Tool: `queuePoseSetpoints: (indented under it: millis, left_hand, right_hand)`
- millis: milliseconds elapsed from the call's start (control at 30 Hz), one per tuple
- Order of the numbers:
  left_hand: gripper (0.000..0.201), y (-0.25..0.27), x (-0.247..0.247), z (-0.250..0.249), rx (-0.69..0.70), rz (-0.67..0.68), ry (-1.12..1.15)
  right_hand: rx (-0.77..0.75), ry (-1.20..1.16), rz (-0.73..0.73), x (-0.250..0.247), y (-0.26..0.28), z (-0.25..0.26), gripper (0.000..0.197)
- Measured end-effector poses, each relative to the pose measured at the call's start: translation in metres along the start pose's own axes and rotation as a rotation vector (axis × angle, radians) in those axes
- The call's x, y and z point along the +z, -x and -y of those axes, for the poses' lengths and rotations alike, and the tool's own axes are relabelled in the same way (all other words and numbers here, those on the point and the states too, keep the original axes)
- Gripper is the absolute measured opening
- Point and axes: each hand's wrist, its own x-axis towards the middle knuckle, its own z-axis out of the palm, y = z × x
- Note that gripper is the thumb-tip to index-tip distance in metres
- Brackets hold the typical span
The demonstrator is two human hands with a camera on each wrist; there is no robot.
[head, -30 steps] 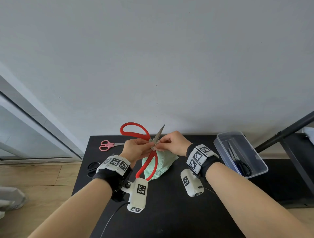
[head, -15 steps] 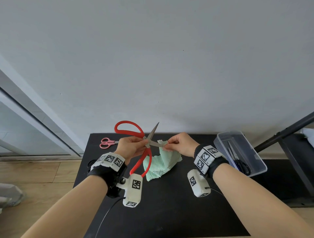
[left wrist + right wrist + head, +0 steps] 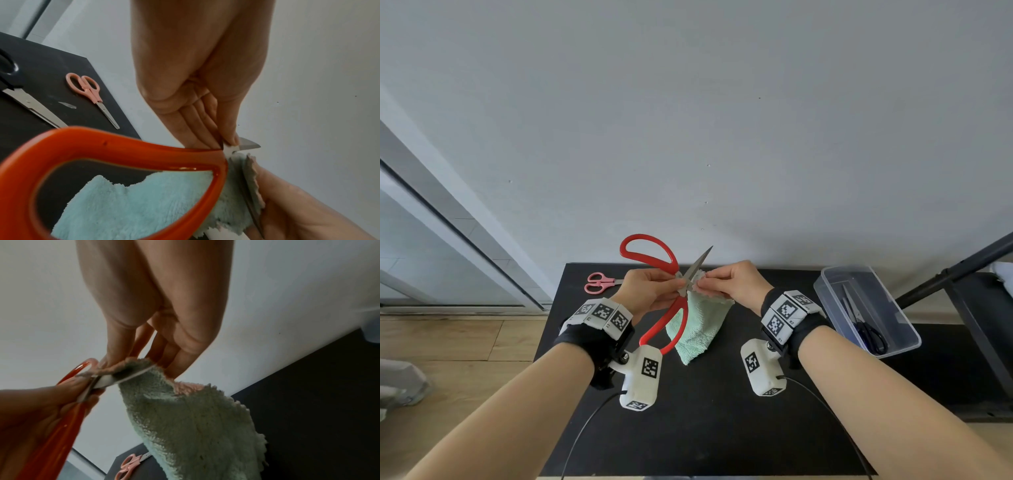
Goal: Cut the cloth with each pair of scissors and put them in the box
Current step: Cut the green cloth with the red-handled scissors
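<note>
Large red-handled scissors (image 3: 650,248) are held above the black table, blades apart. My left hand (image 3: 654,291) pinches them near the pivot, with one red loop (image 3: 123,146) hanging close to the wrist camera. My right hand (image 3: 732,281) pinches the top edge of a mint-green cloth (image 3: 698,329), which hangs down toward the table. That edge sits between the blades, and one blade (image 3: 123,378) lies against the cloth (image 3: 195,426). A clear plastic box (image 3: 897,308) stands at the right with dark-handled scissors (image 3: 866,330) inside.
Small pink scissors (image 3: 599,282) lie at the table's back left. Black-handled scissors (image 3: 30,104) lie beside the pink scissors (image 3: 88,91). A white wall rises right behind the table (image 3: 722,428). A dark metal frame (image 3: 962,270) stands past the box on the right.
Half a second ago the cloth edge was held just clear of the open blades. My right hand has since moved left and pushed the edge between them. The left hand barely shifted.
</note>
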Motion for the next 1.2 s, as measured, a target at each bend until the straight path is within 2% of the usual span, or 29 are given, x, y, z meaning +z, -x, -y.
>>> queuePoseSetpoints:
  millis: [300, 467, 667, 867, 1100, 1200]
  left_hand:
    - [0.024, 0.001, 0.008, -0.002, 0.029, -0.037, -0.044]
    - [0.022, 0.002, 0.007, 0.002, 0.025, -0.047, -0.065]
    - [0.024, 0.003, 0.008, 0.003, 0.019, -0.005, -0.115]
    - [0.023, 0.002, 0.001, 0.002, 0.010, -0.068, -0.018]
    - [0.021, 0.000, 0.002, 0.003, 0.005, -0.073, -0.024]
    - [0.022, -0.003, 0.001, 0.009, -0.009, -0.090, -0.020]
  right_hand:
    - [0.011, 0.008, 0.000, 0.007, -0.004, 0.004, 0.016]
    - [0.072, -0.012, 0.058, 0.006, -0.003, 0.003, 0.014]
    - [0.043, 0.113, 0.058, 0.007, -0.003, -0.001, 0.022]
    - [0.048, 0.202, 0.076, -0.006, 0.001, -0.006, 0.018]
    - [0.060, 0.246, 0.036, -0.015, 0.005, -0.015, 0.016]
    - [0.062, 0.273, 0.031, -0.022, 0.007, -0.018, 0.009]
